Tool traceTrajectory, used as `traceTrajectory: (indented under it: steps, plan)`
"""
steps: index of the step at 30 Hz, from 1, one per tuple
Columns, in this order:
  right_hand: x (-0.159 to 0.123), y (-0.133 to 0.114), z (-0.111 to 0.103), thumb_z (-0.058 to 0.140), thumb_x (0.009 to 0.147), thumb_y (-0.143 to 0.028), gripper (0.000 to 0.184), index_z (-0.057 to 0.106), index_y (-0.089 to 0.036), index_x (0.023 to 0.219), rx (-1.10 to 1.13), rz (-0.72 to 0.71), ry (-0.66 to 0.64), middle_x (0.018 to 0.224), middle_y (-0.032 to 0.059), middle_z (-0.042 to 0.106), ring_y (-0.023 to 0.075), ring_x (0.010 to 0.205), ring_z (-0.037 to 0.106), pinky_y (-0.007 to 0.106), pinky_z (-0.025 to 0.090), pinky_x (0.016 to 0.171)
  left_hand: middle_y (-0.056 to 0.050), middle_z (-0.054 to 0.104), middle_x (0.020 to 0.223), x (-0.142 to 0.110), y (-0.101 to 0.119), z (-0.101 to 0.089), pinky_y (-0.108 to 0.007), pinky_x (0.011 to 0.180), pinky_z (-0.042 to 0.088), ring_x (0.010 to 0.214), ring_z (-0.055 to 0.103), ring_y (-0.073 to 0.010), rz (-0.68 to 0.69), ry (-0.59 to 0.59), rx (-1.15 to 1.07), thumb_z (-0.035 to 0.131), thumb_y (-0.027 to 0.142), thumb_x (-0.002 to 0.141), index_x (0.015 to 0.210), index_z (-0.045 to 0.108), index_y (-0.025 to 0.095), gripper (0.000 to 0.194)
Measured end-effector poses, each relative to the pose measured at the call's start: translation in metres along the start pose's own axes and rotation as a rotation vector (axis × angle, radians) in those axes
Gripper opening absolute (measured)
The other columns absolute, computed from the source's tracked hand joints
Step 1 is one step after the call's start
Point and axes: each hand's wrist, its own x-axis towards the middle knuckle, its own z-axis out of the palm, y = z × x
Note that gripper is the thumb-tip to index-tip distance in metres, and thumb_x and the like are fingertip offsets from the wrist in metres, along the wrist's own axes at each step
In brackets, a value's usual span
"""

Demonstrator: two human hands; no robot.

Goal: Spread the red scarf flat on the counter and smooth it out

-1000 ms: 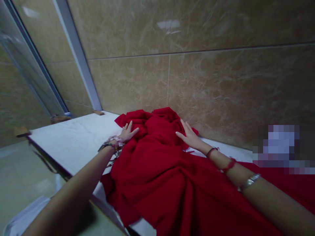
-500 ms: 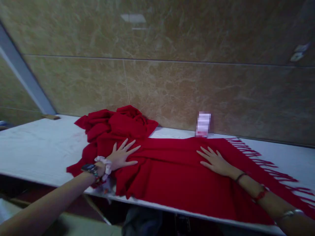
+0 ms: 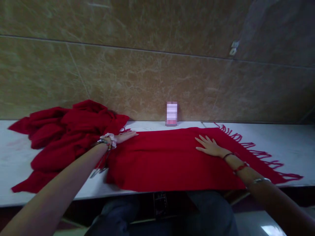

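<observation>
A red fringed scarf point(image 3: 167, 164) lies spread across the white table, its tassels slanting along the right end. My right hand point(image 3: 209, 146) rests palm down on the cloth near that end, fingers spread. At the scarf's left part, my left hand point(image 3: 126, 136) lies along the upper edge, seen from the side, with fingers stretched out and nothing gripped. Left of it sits a crumpled heap of red cloth point(image 3: 64, 127); my left forearm hides part of the heap. Whether heap and scarf are joined cannot be made out.
A small pixelated upright object point(image 3: 171, 113) leans at the wall behind the scarf. The marble-patterned wall point(image 3: 147, 78) bounds the back of the white table point(image 3: 290, 141). A socket-like fitting point(image 3: 233, 48) is on the wall. My legs point(image 3: 211, 209) are below the front edge.
The view has shifted to the right. My left hand has smoothed the scarf's left part flatter and turned edge-on, and the crumpled heap now lies farther left of it. My right hand stays on the cloth.
</observation>
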Motion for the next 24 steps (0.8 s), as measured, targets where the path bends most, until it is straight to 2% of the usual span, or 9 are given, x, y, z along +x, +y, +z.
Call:
traceTrajectory:
  steps: [3, 5, 7, 10, 11, 13, 17, 21, 24]
  plan:
    - [0.0, -0.012, -0.005, 0.024, 0.076, -0.069, 0.076, 0.015, -0.027, 0.139, 0.044, -0.044, -0.015, 0.147, 0.0076, 0.008, 0.036, 0.131, 0.003, 0.06, 0.008, 0.101, -0.003, 0.034, 0.139, 0.022, 0.008, -0.003, -0.046, 0.103, 0.017, 0.129, 0.026, -0.0237, -0.095, -0.072, 0.096, 0.022, 0.046, 0.085, 0.131, 0.038, 0.026, 0.052]
    - [0.004, -0.029, -0.005, 0.023, 0.076, -0.07, 0.075, 0.016, -0.029, 0.139, 0.053, -0.115, 0.012, 0.147, 0.0068, 0.009, 0.0348, 0.132, 0.003, 0.061, 0.007, 0.1, -0.005, 0.034, 0.139, 0.025, 0.02, -0.01, -0.051, 0.103, 0.012, 0.13, 0.022, -0.0282, -0.148, 0.011, 0.194, 0.031, 0.038, 0.084, 0.128, 0.043, 0.025, 0.048]
    - [0.01, -0.046, -0.004, 0.023, 0.076, -0.071, 0.074, 0.019, -0.031, 0.138, 0.044, -0.164, 0.047, 0.147, 0.0058, 0.01, 0.035, 0.132, 0.004, 0.061, 0.007, 0.1, -0.005, 0.032, 0.139, 0.021, 0.036, -0.016, -0.051, 0.104, 0.009, 0.131, 0.017, -0.0288, -0.16, 0.108, 0.253, 0.033, 0.031, 0.084, 0.125, 0.048, 0.026, 0.043]
    - [0.017, -0.062, -0.001, 0.023, 0.076, -0.07, 0.072, 0.02, -0.032, 0.138, 0.04, -0.183, 0.08, 0.147, 0.0056, 0.012, 0.0355, 0.132, 0.006, 0.062, 0.008, 0.099, -0.003, 0.025, 0.143, 0.008, 0.06, -0.012, -0.05, 0.104, 0.012, 0.132, 0.013, -0.0283, -0.134, 0.188, 0.216, 0.032, 0.034, 0.086, 0.129, 0.042, 0.029, 0.045]
    - [0.018, -0.063, -0.001, 0.023, 0.077, -0.07, 0.072, 0.02, -0.032, 0.138, 0.041, -0.186, 0.084, 0.147, 0.0054, 0.013, 0.0353, 0.132, 0.006, 0.062, 0.008, 0.099, -0.003, 0.023, 0.144, 0.002, 0.066, -0.007, -0.05, 0.103, 0.015, 0.132, 0.013, -0.0288, -0.115, 0.181, 0.175, 0.031, 0.039, 0.086, 0.131, 0.037, 0.029, 0.047]
    - [0.019, -0.061, 0.0, 0.024, 0.077, -0.069, 0.071, 0.02, -0.033, 0.137, 0.041, -0.188, 0.085, 0.147, 0.0044, 0.013, 0.0344, 0.132, 0.006, 0.061, 0.007, 0.1, -0.003, 0.021, 0.144, -0.011, 0.071, 0.006, -0.047, 0.102, 0.02, 0.132, 0.015, -0.0294, -0.071, 0.035, 0.089, 0.029, 0.05, 0.084, 0.135, 0.029, 0.029, 0.055]
    - [0.015, -0.053, 0.002, 0.024, 0.077, -0.069, 0.07, 0.02, -0.033, 0.137, 0.035, -0.164, 0.08, 0.147, 0.004, 0.012, 0.0342, 0.132, 0.007, 0.059, 0.008, 0.101, -0.006, 0.012, 0.146, -0.038, 0.055, 0.018, -0.047, 0.103, 0.016, 0.132, 0.007, -0.0336, -0.128, -0.054, 0.074, 0.032, 0.06, 0.078, 0.138, 0.021, 0.025, 0.07]
    - [0.01, -0.055, 0.002, 0.023, 0.077, -0.069, 0.071, 0.02, -0.032, 0.138, 0.032, -0.161, 0.068, 0.147, 0.0044, 0.012, 0.0349, 0.132, 0.006, 0.06, 0.009, 0.101, -0.01, 0.013, 0.145, -0.052, 0.032, 0.001, -0.043, 0.102, 0.021, 0.131, 0.012, -0.0341, -0.025, -0.167, 0.081, 0.046, 0.062, 0.068, 0.138, 0.023, 0.022, 0.084]
    - [0.008, -0.063, -0.003, 0.023, 0.076, -0.07, 0.072, 0.02, -0.032, 0.138, 0.053, -0.183, 0.049, 0.147, 0.0053, 0.012, 0.0351, 0.132, 0.006, 0.061, 0.008, 0.1, -0.015, 0.012, 0.144, -0.054, 0.023, -0.015, -0.044, 0.101, 0.023, 0.13, 0.015, -0.0362, -0.039, -0.288, 0.091, 0.06, 0.059, 0.053, 0.139, 0.02, 0.019, 0.103]
